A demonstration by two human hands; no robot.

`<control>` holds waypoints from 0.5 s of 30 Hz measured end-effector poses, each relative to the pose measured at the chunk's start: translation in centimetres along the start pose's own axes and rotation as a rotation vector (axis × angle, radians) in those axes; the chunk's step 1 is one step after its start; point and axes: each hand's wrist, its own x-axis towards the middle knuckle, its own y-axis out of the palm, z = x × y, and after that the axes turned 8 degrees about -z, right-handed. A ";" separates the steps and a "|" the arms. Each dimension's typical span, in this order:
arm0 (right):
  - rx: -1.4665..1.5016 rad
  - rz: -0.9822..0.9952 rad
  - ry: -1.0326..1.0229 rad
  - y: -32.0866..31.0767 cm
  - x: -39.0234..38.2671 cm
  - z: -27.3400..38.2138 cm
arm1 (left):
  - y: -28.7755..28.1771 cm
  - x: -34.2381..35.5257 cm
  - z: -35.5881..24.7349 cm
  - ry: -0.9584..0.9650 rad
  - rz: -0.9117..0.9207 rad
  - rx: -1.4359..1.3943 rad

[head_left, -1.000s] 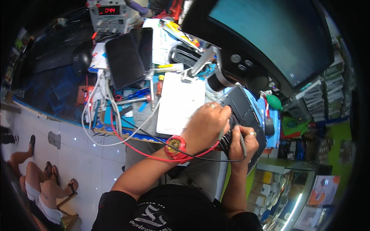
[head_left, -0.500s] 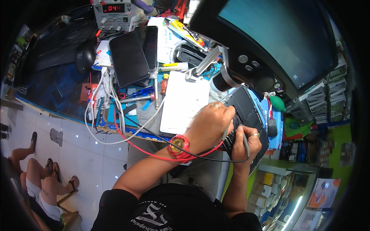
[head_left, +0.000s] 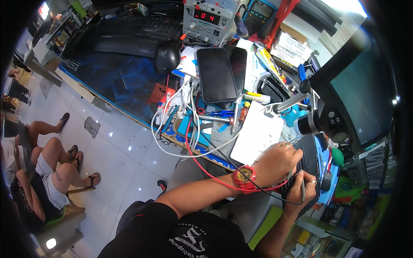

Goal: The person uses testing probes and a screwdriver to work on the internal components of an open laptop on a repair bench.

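Observation:
A black laptop [head_left: 310, 148], seen partly beneath my hands, lies at the bench's right end. My left hand [head_left: 277, 161], with a red watch [head_left: 245, 178] on its wrist, is closed around a slim test probe [head_left: 290, 173] on a red lead [head_left: 211, 173]. Beside it, my right hand [head_left: 302, 187] pinches a second pen-like probe [head_left: 303, 192], to which a black lead [head_left: 230, 158] runs. Both probes point down at the laptop; my fingers hide their tips, so contact cannot be made out. A white pad [head_left: 258, 134] lies just left of the laptop.
A microscope with a screen [head_left: 363, 96] stands over the right side, its lens [head_left: 307, 123] near my hands. Phones [head_left: 216, 75], screwdrivers [head_left: 244, 112] and tangled white cables [head_left: 155, 129] crowd the bench. Behind stands a power supply [head_left: 206, 23]. Seated people [head_left: 51, 167] are at left.
The view has turned leftward, so the bench and my hands sit farther right in the picture. Both hands still hold their probes over the laptop.

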 end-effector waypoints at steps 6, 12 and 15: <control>-0.028 0.009 -0.027 0.1 0.2 0.4 | 0.1 0.0 0.2 0.008 -0.025 0.004; -0.016 0.014 -0.004 0.0 0.3 0.3 | 0.2 0.1 0.1 0.009 -0.019 0.012; -0.037 0.014 -0.007 0.0 0.2 0.2 | 0.2 0.0 0.2 0.005 -0.010 0.019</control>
